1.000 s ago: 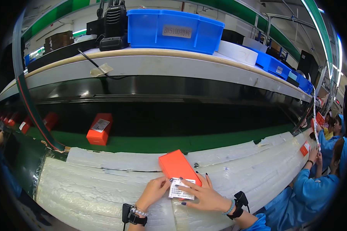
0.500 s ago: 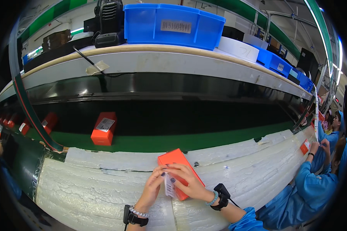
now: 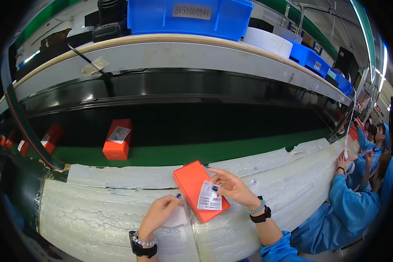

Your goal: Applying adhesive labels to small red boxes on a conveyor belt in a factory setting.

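Note:
A closed orange box (image 3: 189, 178) lies at a slant on the plastic-wrapped work surface (image 3: 96, 205) before me. Between thumb and fingers of my right hand (image 3: 236, 190) is a white printed label (image 3: 209, 199), over the box's near right part. Whether the label touches the lid I cannot tell. My left hand (image 3: 156, 215), left of the box, is closed in a pinch on a thin pale backing sheet (image 3: 177, 218), which hangs beside the box.
Beyond the work surface runs a green conveyor belt (image 3: 170, 160) carrying a labelled orange box (image 3: 117, 140) and several more at left. Above is a shelf (image 3: 196, 50) with a blue bin (image 3: 192, 24). Co-workers in blue (image 3: 332, 218) work at right.
My hands have moved apart: the right now has the printed label over the box, the left has drawn the backing sheet leftward. The view has shifted slightly.

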`<state>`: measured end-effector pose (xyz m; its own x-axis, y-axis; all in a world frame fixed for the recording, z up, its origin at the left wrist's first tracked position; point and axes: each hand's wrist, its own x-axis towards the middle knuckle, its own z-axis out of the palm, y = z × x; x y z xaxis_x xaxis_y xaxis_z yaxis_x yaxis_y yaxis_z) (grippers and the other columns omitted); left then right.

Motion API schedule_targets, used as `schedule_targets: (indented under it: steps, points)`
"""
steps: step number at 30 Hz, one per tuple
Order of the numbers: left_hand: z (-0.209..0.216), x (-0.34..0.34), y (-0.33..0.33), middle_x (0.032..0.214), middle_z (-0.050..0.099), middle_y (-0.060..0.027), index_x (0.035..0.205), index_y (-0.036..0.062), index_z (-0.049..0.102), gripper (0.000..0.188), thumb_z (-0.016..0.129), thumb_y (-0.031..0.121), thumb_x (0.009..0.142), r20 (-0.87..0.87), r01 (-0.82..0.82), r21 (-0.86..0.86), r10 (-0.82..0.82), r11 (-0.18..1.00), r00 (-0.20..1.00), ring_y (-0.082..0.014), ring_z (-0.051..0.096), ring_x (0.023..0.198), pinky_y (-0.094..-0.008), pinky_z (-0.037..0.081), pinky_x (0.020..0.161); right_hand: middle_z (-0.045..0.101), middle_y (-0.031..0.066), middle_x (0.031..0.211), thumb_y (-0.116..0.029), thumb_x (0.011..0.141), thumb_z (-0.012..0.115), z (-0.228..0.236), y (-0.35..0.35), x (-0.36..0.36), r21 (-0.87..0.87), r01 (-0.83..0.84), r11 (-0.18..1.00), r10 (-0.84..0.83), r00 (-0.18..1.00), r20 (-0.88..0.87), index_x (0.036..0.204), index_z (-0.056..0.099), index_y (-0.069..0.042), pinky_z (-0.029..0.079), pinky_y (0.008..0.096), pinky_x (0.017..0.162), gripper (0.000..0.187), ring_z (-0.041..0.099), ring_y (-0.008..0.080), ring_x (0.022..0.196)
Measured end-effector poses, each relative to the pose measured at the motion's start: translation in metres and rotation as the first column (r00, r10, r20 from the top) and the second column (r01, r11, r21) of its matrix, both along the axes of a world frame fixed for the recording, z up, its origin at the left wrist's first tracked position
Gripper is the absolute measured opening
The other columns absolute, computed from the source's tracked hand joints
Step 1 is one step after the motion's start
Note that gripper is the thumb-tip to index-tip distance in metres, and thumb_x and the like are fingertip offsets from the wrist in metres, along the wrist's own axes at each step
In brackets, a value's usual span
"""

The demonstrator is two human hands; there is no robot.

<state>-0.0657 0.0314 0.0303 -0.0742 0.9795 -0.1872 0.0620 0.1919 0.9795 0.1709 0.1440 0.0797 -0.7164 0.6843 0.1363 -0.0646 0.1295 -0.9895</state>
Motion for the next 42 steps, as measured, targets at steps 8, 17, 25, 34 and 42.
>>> schedule_targets:
  steps: [8, 17, 25, 34, 42]
  points:
    - [-0.017, 0.02, 0.004, 0.094, 0.07, -0.0087, 0.095, 0.0037, 0.07, 0.027, 0.066, 0.029, 0.087, -0.172, 0.334, -0.038, -0.335, 0.942, 0.926, -0.0161, 0.062, 0.089, -0.0293, 0.047, 0.086, 0.061, 0.0038, 0.086, -0.001, 0.084, 0.056, -0.008, -0.002, -0.019, 0.25, -0.031, 0.968, -0.051, 0.949, 0.312, 0.133, 0.052, -0.01, 0.044, 0.0291, 0.087, 0.05, 0.058, 0.0144, 0.087]
    - [-0.022, 0.023, 0.006, 0.093, 0.07, -0.0106, 0.091, 0.0059, 0.072, 0.026, 0.069, 0.03, 0.085, -0.21, 0.334, -0.045, -0.335, 0.942, 0.918, -0.0221, 0.064, 0.091, -0.0312, 0.047, 0.088, 0.06, 0.0056, 0.085, 0.001, 0.084, 0.055, -0.013, -0.005, -0.023, 0.311, -0.022, 0.95, -0.096, 0.928, 0.359, 0.131, 0.053, -0.009, 0.047, 0.0303, 0.083, 0.048, 0.059, 0.0168, 0.084]
    - [-0.022, 0.025, 0.006, 0.093, 0.07, -0.0109, 0.09, 0.0052, 0.072, 0.029, 0.07, 0.033, 0.083, -0.196, 0.317, -0.074, -0.325, 0.946, 0.925, -0.0226, 0.065, 0.094, -0.0313, 0.047, 0.09, 0.06, 0.0058, 0.085, 0.001, 0.085, 0.056, -0.013, -0.004, -0.023, 0.291, -0.024, 0.956, -0.094, 0.918, 0.385, 0.13, 0.054, -0.008, 0.047, 0.031, 0.081, 0.045, 0.06, 0.0177, 0.083]
    - [-0.011, 0.033, 0.007, 0.081, 0.067, -0.0021, 0.081, 0.0015, 0.07, 0.023, 0.071, 0.024, 0.084, -0.17, 0.254, -0.089, -0.266, 0.963, 0.949, -0.0081, 0.056, 0.077, -0.0249, 0.046, 0.079, 0.06, 0.008, 0.087, -0.001, 0.084, 0.057, -0.011, -0.006, -0.025, 0.33, -0.026, 0.944, -0.12, 0.902, 0.415, 0.127, 0.055, -0.007, 0.047, 0.0328, 0.08, 0.043, 0.059, 0.0217, 0.084]
    - [-0.012, 0.036, 0.01, 0.067, 0.067, -0.0043, 0.079, 0.0028, 0.073, 0.039, 0.058, 0.037, 0.091, -0.239, 0.076, -0.188, -0.121, 0.979, 0.963, -0.0085, 0.054, 0.061, -0.0241, 0.044, 0.061, 0.052, 0.0102, 0.114, -0.014, 0.084, 0.061, -0.039, -0.033, -0.036, 0.834, -0.177, 0.523, -0.532, 0.697, 0.481, 0.127, 0.055, -0.013, 0.033, 0.047, 0.097, 0.044, 0.045, 0.0286, 0.113]
